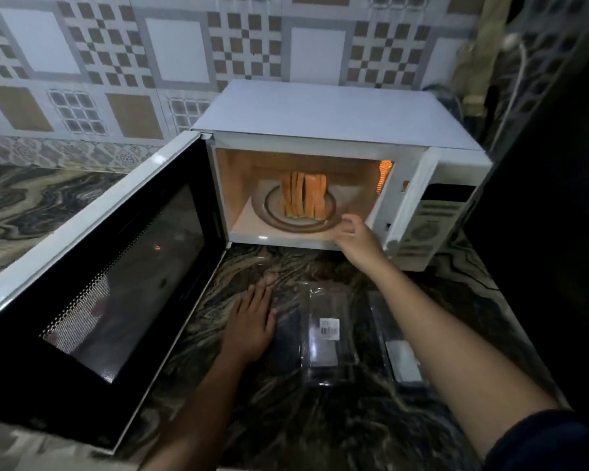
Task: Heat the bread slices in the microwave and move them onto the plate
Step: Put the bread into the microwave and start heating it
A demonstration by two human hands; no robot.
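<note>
The white microwave (323, 117) stands on the marbled counter with its door (92, 277) swung wide open to the left and its inside lit. Several bread slices (305, 198) stand upright in a row on a plate (276, 215) inside the cavity. My right hand (356, 234) reaches to the cavity's front right corner, its fingers at the plate's rim; whether they grip the rim I cannot tell. My left hand (252, 321) lies flat on the counter, fingers spread, holding nothing.
A clear plastic container (327, 331) with a barcode sticker lies on the dark marbled counter (286, 419) in front of the microwave, another clear piece (400, 355) to its right. Patterned tiles cover the wall behind. A dark surface rises on the right.
</note>
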